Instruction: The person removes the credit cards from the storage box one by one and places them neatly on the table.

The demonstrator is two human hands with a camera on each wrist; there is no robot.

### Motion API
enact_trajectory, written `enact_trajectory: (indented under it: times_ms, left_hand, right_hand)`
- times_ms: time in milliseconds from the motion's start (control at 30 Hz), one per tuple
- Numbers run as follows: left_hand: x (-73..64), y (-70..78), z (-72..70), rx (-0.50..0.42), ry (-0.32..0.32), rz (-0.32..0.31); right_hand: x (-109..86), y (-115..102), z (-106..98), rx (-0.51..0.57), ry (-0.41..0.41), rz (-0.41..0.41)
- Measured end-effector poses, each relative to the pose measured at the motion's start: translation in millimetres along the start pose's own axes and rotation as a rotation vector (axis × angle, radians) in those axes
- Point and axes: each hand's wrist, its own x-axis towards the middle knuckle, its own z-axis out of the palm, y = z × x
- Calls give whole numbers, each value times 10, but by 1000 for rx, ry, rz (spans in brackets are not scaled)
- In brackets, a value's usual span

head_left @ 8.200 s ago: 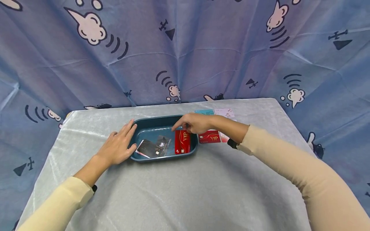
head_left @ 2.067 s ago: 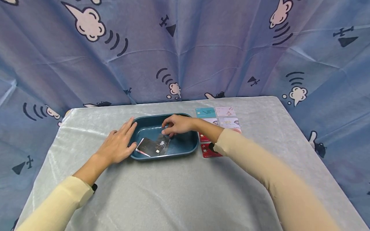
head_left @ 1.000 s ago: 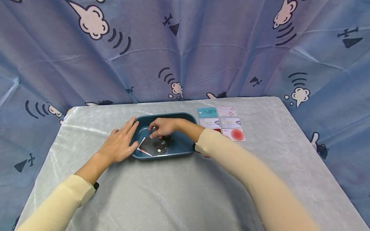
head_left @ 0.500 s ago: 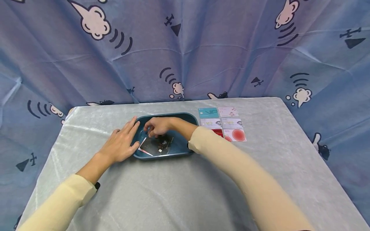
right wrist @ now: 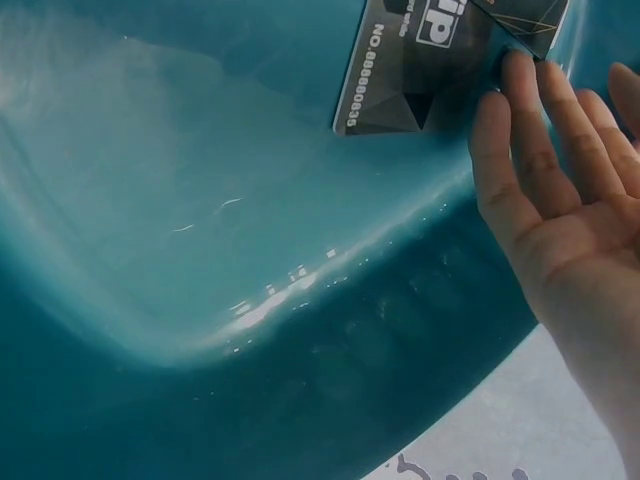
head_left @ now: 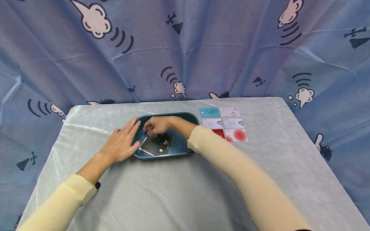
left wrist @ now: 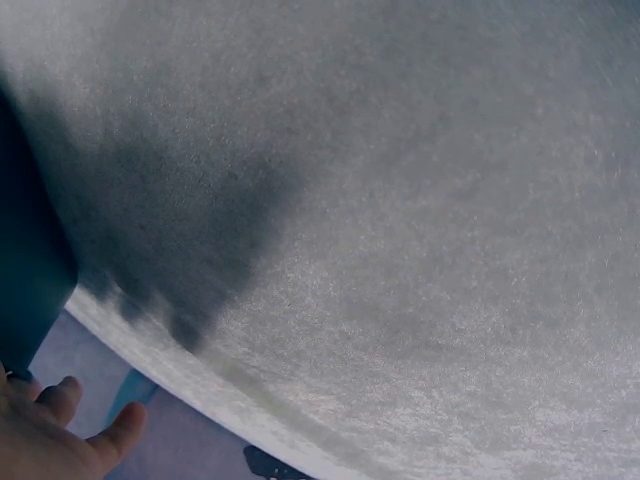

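My left hand (head_left: 119,144) rests with extended fingers on the left rim of a dark teal tray (head_left: 162,158). In the left wrist view its fingers (left wrist: 120,430) show at the lower left corner, beside the dark tray wall (left wrist: 30,230). Inside the tray, overlapping black cards (head_left: 151,146) lie to the left, a white and pink card edge showing beneath them. My right hand (head_left: 157,125) reaches in over these cards. Seen from the right wrist, its fingers are loosely extended, fingertips right at the edge of a black card (right wrist: 390,80) with a "vip" print.
Right of the tray, cards lie in two columns on the grey cloth: a teal card (head_left: 209,112), a pink-white card (head_left: 229,111), white VIP cards (head_left: 233,123), a red card (head_left: 219,132) and a red-circle card (head_left: 238,135). A patterned curtain (head_left: 185,51) hangs behind the table.
The red card has gone from the tray to the table, now behind the right sleeve. My right hand has moved left onto the black cards, which have shifted closer together. The left hand stays.
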Motion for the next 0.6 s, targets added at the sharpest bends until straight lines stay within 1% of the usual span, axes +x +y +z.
enact_trajectory:
  times_ms: [233, 433, 600]
  left_hand:
    - [0, -4, 2, -3, -2, 5]
    - [3, 3, -2, -7, -6, -5]
    - [2, 5, -1, -10, -6, -6]
  right_hand:
    - [2, 20, -2, -31, -11, -18]
    - [13, 26, 9, -12, -1, -41]
    - [31, 23, 23, -10, -23, -50]
